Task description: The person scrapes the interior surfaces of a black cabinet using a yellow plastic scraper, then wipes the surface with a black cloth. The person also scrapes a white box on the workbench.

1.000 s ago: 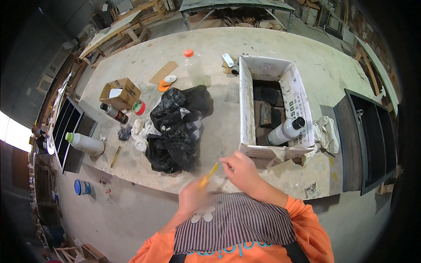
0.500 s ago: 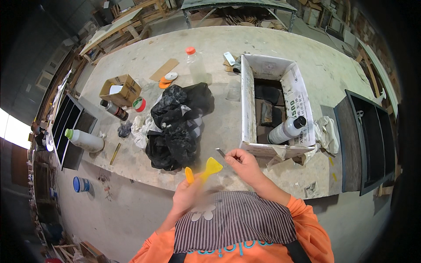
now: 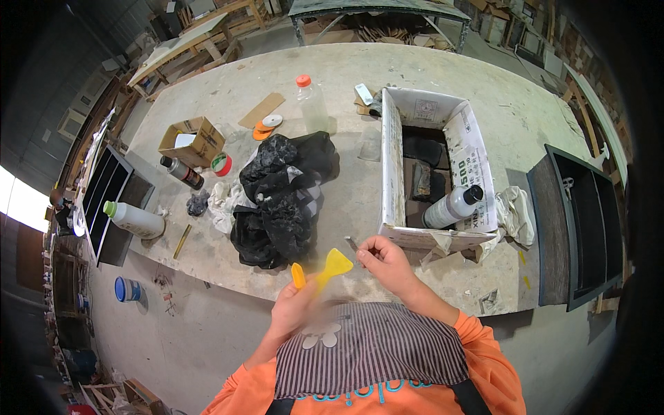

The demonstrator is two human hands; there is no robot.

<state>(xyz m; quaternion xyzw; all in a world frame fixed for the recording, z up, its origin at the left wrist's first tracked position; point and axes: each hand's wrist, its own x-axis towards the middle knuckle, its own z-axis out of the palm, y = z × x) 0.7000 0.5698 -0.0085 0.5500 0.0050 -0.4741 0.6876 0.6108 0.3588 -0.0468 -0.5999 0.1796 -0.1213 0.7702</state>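
My left hand (image 3: 289, 308) is closed around a yellow plastic scraper (image 3: 337, 263), whose flared blade points up and to the right. An orange-yellow piece (image 3: 298, 276), like a tool handle, sticks up from the same hand; its lower part is hidden. Between the thumb and fingers of my right hand (image 3: 386, 261) is a small grey metal strip (image 3: 351, 243), perhaps a blade, just right of the scraper and apart from it. Both hands are over the near table edge, in front of a crumpled black plastic bag (image 3: 270, 225).
On the worktable (image 3: 436, 66) stands a white carton (image 3: 432, 237) holding a bottle (image 3: 453, 206) and dark blocks. To the left are a white bottle (image 3: 138, 220), a dark can (image 3: 181, 173) and a small cardboard box (image 3: 200, 144). A dark shelf unit (image 3: 553, 228) is at the right.
My right hand has turned the metal strip slightly. Both hands otherwise stay almost in place, and the whole view has shifted a little.
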